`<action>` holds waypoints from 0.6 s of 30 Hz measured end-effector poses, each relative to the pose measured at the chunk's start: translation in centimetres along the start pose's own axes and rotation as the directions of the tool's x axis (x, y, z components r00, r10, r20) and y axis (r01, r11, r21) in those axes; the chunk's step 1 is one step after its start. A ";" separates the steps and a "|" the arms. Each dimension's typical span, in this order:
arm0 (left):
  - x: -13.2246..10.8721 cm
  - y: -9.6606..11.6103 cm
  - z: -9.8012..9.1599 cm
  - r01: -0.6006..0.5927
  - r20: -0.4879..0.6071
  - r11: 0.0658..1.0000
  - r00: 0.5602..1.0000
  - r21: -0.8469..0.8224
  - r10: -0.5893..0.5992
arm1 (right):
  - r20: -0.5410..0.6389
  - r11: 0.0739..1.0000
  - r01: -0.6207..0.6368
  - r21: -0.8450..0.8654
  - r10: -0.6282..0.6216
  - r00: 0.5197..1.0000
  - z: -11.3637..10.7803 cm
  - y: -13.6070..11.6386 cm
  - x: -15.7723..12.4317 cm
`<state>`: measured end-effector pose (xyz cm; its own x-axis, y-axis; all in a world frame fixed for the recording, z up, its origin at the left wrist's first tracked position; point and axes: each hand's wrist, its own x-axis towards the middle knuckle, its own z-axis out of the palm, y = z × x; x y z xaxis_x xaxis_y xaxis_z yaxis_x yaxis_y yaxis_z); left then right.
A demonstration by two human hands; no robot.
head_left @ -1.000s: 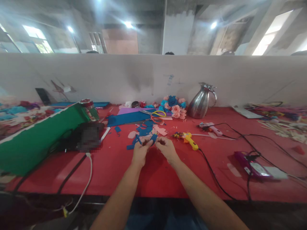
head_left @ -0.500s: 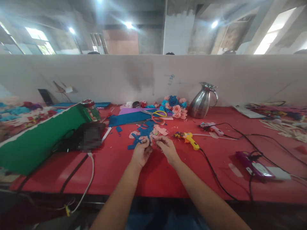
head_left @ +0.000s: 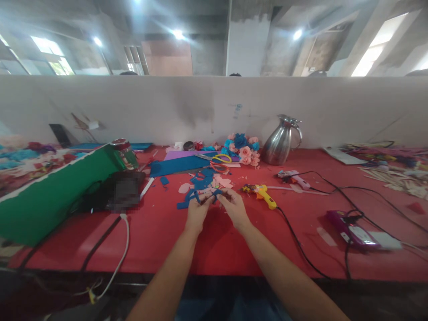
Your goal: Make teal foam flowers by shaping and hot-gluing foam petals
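Note:
My left hand (head_left: 198,211) and my right hand (head_left: 232,206) meet over the table, their fingers closed on a small blue paper piece (head_left: 216,193) between them. Part of that piece is hidden by the fingertips. Just beyond lie blue paper scraps (head_left: 202,180) and pink paper scraps (head_left: 223,181). Scissors (head_left: 222,158) with yellow and orange handles rest by a long blue paper sheet (head_left: 177,165). Behind them stands a bunch of pink and blue paper flowers (head_left: 245,153).
Right of my hands lies a yellow glue gun (head_left: 266,198), and farther back a pink-white one (head_left: 299,180). A purple power strip (head_left: 353,230) trails cables. A steel jug (head_left: 278,141) stands at the back. On the left are a green box (head_left: 63,196) and a dark bag-like thing (head_left: 100,194).
Both hands have drawn together at the fingertips, and the blue paper piece now shows between them. The right fingers have moved slightly up onto it. The whole view has shifted slightly.

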<state>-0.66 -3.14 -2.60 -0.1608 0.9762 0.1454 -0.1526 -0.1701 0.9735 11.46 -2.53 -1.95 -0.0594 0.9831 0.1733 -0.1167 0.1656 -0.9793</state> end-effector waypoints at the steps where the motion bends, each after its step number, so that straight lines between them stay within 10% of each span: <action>1: 0.0 0.0 0.0 -0.024 0.001 1.000 1.000 0.013 0.024 | -0.001 1.000 -0.005 -0.004 0.005 1.000 0.0 0.1 0.1; 18: -0.3 0.6 0.3 0.182 -0.032 0.972 0.982 -0.150 -0.189 | -0.001 0.993 -0.043 0.111 0.043 0.999 0.1 0.8 0.3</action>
<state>-0.45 -3.46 -1.98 -0.1605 0.9859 -0.0467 -0.3238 -0.0079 0.9461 11.29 -2.13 -2.68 -0.0638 0.9894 0.1307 -0.2236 0.1135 -0.9681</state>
